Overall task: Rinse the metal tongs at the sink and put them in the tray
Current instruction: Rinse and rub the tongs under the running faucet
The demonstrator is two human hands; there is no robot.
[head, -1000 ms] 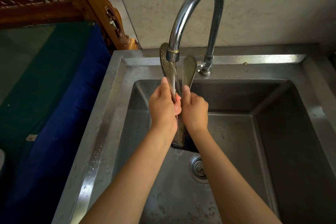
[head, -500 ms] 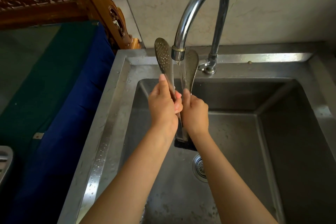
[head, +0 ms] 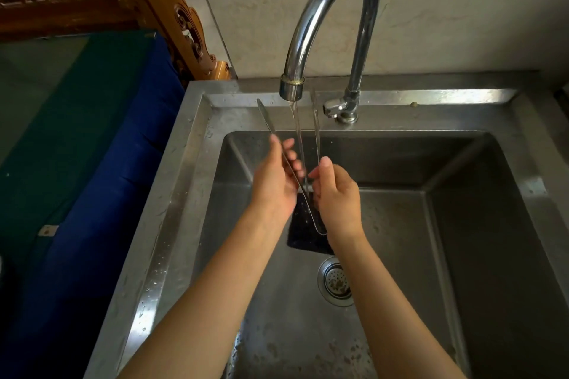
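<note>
The metal tongs [head: 267, 120] stand upright under the curved tap [head: 311, 24], seen edge-on with their two arms spread apart and the joined end pointing down. A thin stream of water [head: 296, 123] runs between the arms. My left hand [head: 275, 180] grips the left arm of the tongs. My right hand [head: 337, 194] holds the right arm with thumb and fingers. Both hands hover over the steel sink basin [head: 400, 255]. No tray is in view.
A dark sponge-like pad [head: 303, 234] lies on the basin floor below the tongs, just above the drain strainer [head: 335, 281]. The tap valve [head: 338, 108] sits on the back ledge. Blue and green cloth [head: 92, 148] and carved wooden furniture [head: 172, 18] lie left of the sink.
The tongs have turned from showing their broad perforated heads to edge-on, and the arms are spread wider. Both hands sit slightly lower; water keeps running.
</note>
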